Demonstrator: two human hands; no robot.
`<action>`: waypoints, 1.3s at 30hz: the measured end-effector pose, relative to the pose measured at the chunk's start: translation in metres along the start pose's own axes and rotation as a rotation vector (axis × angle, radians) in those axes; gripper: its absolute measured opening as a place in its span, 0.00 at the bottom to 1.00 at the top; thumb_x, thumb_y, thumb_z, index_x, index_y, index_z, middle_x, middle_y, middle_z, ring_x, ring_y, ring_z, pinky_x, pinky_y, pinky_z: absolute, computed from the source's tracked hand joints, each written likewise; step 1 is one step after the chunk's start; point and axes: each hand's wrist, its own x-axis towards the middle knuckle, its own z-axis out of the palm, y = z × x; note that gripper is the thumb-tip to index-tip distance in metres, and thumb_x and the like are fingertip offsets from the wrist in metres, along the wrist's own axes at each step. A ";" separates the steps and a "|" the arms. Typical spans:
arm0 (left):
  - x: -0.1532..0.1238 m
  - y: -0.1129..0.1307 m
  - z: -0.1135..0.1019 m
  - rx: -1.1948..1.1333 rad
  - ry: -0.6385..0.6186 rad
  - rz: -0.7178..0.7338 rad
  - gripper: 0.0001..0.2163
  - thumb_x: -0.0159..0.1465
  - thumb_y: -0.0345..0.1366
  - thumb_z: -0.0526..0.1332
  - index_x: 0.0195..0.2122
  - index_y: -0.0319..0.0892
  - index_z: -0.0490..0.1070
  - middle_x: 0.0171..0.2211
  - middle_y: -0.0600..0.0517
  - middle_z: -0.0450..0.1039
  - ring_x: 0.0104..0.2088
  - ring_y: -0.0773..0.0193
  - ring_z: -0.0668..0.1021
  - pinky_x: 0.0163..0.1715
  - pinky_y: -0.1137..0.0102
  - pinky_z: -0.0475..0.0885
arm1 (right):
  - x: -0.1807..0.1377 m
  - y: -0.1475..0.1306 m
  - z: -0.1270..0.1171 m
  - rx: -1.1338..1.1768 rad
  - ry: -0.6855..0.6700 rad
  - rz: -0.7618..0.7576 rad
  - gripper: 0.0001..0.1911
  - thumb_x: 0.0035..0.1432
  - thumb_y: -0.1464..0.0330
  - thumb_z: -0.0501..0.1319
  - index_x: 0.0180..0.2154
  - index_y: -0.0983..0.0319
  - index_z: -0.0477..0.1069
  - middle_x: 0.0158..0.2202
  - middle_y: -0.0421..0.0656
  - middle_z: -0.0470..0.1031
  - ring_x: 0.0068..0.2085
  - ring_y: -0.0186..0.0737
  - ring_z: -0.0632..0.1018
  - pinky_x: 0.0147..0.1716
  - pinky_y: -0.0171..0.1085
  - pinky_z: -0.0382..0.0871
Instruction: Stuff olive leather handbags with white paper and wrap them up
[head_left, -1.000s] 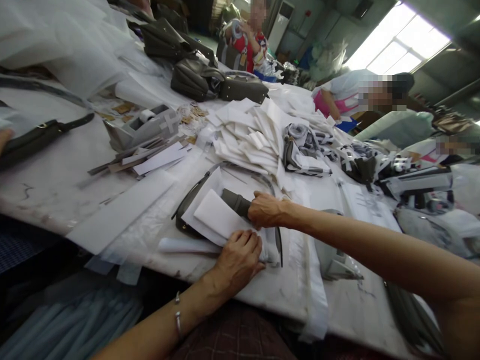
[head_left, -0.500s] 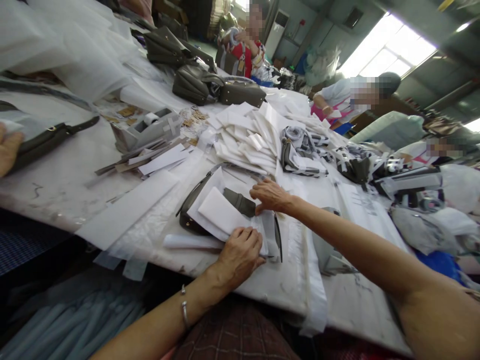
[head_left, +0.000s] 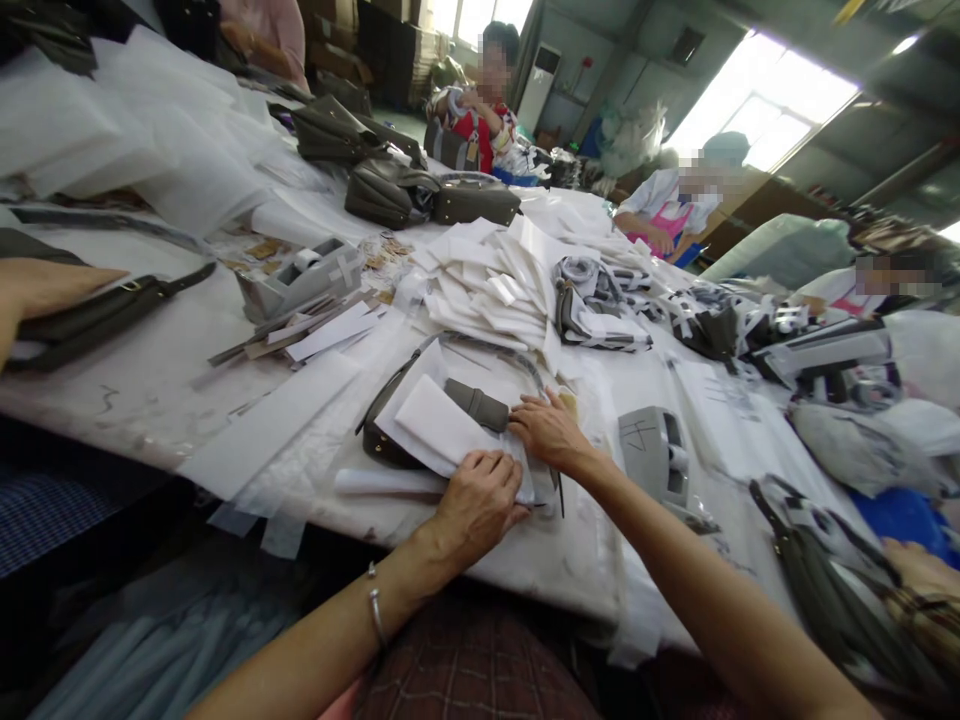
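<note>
Handbag (head_left: 386, 448) seemed soft, best held beside the pad (head_left: 441, 424), where your right hand (head_left: 550, 430) lay open, left hand (head_left: 481, 500) grip unclear.

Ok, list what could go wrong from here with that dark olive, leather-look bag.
The smooth white rectangular pad might shift on the bag if the left hand at its lower end lifts.

The white rolled sheet lies near the white-topped table's front edge and could get knocked off.

The loose white sheet pile just beyond might slide onto the bag.
</note>
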 end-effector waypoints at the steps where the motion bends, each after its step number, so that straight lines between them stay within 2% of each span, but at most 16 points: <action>1: 0.000 0.000 0.000 0.001 -0.002 -0.001 0.23 0.62 0.47 0.67 0.52 0.38 0.67 0.48 0.43 0.73 0.49 0.51 0.74 0.49 0.59 0.67 | 0.001 0.005 -0.004 0.008 -0.004 0.034 0.12 0.68 0.67 0.56 0.48 0.60 0.75 0.55 0.47 0.76 0.63 0.52 0.67 0.66 0.57 0.40; 4: -0.001 0.000 -0.002 -0.006 0.000 -0.004 0.23 0.61 0.47 0.67 0.52 0.38 0.67 0.48 0.43 0.73 0.49 0.51 0.74 0.49 0.59 0.68 | -0.001 0.015 -0.020 0.038 0.079 0.147 0.14 0.69 0.67 0.53 0.50 0.59 0.74 0.58 0.48 0.74 0.63 0.52 0.68 0.65 0.60 0.40; 7: -0.001 0.001 -0.001 -0.023 0.004 0.006 0.23 0.60 0.47 0.68 0.50 0.37 0.68 0.47 0.44 0.73 0.49 0.51 0.74 0.49 0.58 0.68 | -0.009 0.005 -0.022 0.046 0.166 0.106 0.16 0.71 0.64 0.51 0.49 0.58 0.75 0.56 0.47 0.75 0.63 0.51 0.67 0.66 0.58 0.39; 10: -0.001 0.001 0.003 -0.029 0.014 -0.006 0.22 0.60 0.47 0.68 0.48 0.37 0.69 0.46 0.44 0.74 0.49 0.50 0.75 0.50 0.57 0.69 | -0.014 -0.012 -0.002 0.034 0.086 0.057 0.21 0.70 0.58 0.51 0.55 0.64 0.71 0.59 0.53 0.71 0.66 0.54 0.63 0.66 0.56 0.44; 13: -0.002 -0.003 0.002 -0.028 0.038 0.011 0.25 0.61 0.47 0.67 0.52 0.35 0.67 0.51 0.41 0.73 0.51 0.50 0.74 0.53 0.57 0.68 | -0.013 -0.018 0.017 0.043 0.018 0.072 0.27 0.71 0.57 0.49 0.61 0.69 0.64 0.65 0.58 0.62 0.68 0.55 0.58 0.66 0.56 0.46; 16: -0.006 -0.009 -0.007 -0.048 0.056 0.058 0.28 0.63 0.45 0.66 0.58 0.32 0.62 0.57 0.37 0.69 0.55 0.51 0.73 0.56 0.59 0.68 | -0.012 -0.019 0.017 0.015 0.006 0.068 0.26 0.71 0.60 0.49 0.61 0.69 0.64 0.65 0.57 0.63 0.68 0.56 0.58 0.66 0.59 0.46; 18: -0.009 -0.013 -0.014 -0.066 0.050 0.088 0.23 0.66 0.40 0.63 0.58 0.33 0.63 0.58 0.37 0.68 0.57 0.51 0.72 0.57 0.60 0.68 | -0.018 -0.026 0.011 -0.020 0.078 0.058 0.24 0.69 0.64 0.50 0.61 0.70 0.65 0.65 0.59 0.63 0.68 0.58 0.58 0.66 0.60 0.46; 20: -0.013 -0.016 -0.020 -0.092 0.050 0.108 0.15 0.68 0.32 0.58 0.55 0.35 0.65 0.58 0.39 0.68 0.59 0.53 0.71 0.58 0.60 0.68 | -0.028 -0.038 0.005 -0.035 0.211 0.026 0.24 0.66 0.70 0.51 0.61 0.72 0.65 0.64 0.59 0.63 0.68 0.58 0.59 0.66 0.60 0.47; 22: -0.016 -0.019 -0.025 -0.127 0.062 0.122 0.12 0.68 0.27 0.54 0.51 0.36 0.67 0.57 0.39 0.68 0.59 0.55 0.70 0.60 0.61 0.67 | -0.041 -0.052 0.006 0.002 0.334 -0.011 0.25 0.64 0.76 0.50 0.61 0.72 0.65 0.64 0.58 0.64 0.67 0.55 0.62 0.66 0.59 0.50; 24: -0.016 -0.023 -0.034 -0.152 0.059 0.144 0.10 0.68 0.26 0.52 0.48 0.37 0.68 0.54 0.41 0.70 0.58 0.57 0.71 0.60 0.62 0.68 | -0.055 -0.065 0.011 0.092 0.407 -0.035 0.25 0.64 0.77 0.47 0.61 0.71 0.64 0.63 0.57 0.66 0.65 0.50 0.65 0.65 0.54 0.57; 26: -0.013 -0.032 -0.048 -0.114 0.021 0.151 0.08 0.69 0.28 0.52 0.45 0.39 0.70 0.49 0.45 0.73 0.53 0.59 0.74 0.56 0.63 0.70 | -0.065 -0.074 0.019 0.183 0.423 -0.091 0.25 0.67 0.73 0.49 0.63 0.70 0.61 0.63 0.55 0.66 0.64 0.47 0.67 0.63 0.50 0.63; 27: -0.010 -0.038 -0.057 -0.060 0.000 0.137 0.08 0.69 0.29 0.53 0.44 0.39 0.70 0.47 0.46 0.74 0.50 0.58 0.75 0.55 0.62 0.71 | -0.069 -0.077 0.023 0.204 0.412 -0.130 0.26 0.67 0.69 0.52 0.64 0.70 0.59 0.64 0.55 0.64 0.65 0.48 0.66 0.63 0.51 0.63; 29: -0.004 -0.052 -0.075 0.083 -0.038 0.061 0.06 0.68 0.31 0.56 0.42 0.40 0.71 0.43 0.46 0.75 0.47 0.57 0.77 0.53 0.59 0.71 | -0.073 -0.082 0.028 0.186 0.375 -0.186 0.36 0.62 0.63 0.61 0.66 0.70 0.55 0.67 0.57 0.59 0.66 0.55 0.62 0.63 0.55 0.62; 31: 0.000 -0.067 -0.089 0.202 -0.049 -0.025 0.06 0.67 0.35 0.59 0.41 0.40 0.73 0.43 0.45 0.76 0.48 0.54 0.77 0.54 0.55 0.69 | -0.073 -0.086 0.032 0.111 0.349 -0.170 0.40 0.58 0.66 0.64 0.67 0.69 0.52 0.68 0.57 0.56 0.67 0.60 0.61 0.63 0.59 0.60; 35: -0.005 -0.080 -0.094 0.267 0.015 -0.141 0.12 0.66 0.42 0.63 0.48 0.43 0.74 0.50 0.46 0.77 0.57 0.48 0.73 0.60 0.49 0.63 | -0.072 -0.081 0.038 0.019 0.341 -0.098 0.36 0.59 0.82 0.52 0.68 0.64 0.53 0.68 0.53 0.59 0.66 0.55 0.64 0.61 0.55 0.64; 39: -0.014 -0.068 -0.081 0.227 0.064 -0.208 0.15 0.66 0.43 0.62 0.51 0.43 0.73 0.55 0.46 0.74 0.60 0.47 0.71 0.59 0.51 0.66 | -0.082 -0.057 0.041 0.041 0.327 -0.145 0.35 0.58 0.83 0.50 0.67 0.65 0.56 0.67 0.52 0.61 0.66 0.51 0.64 0.61 0.52 0.64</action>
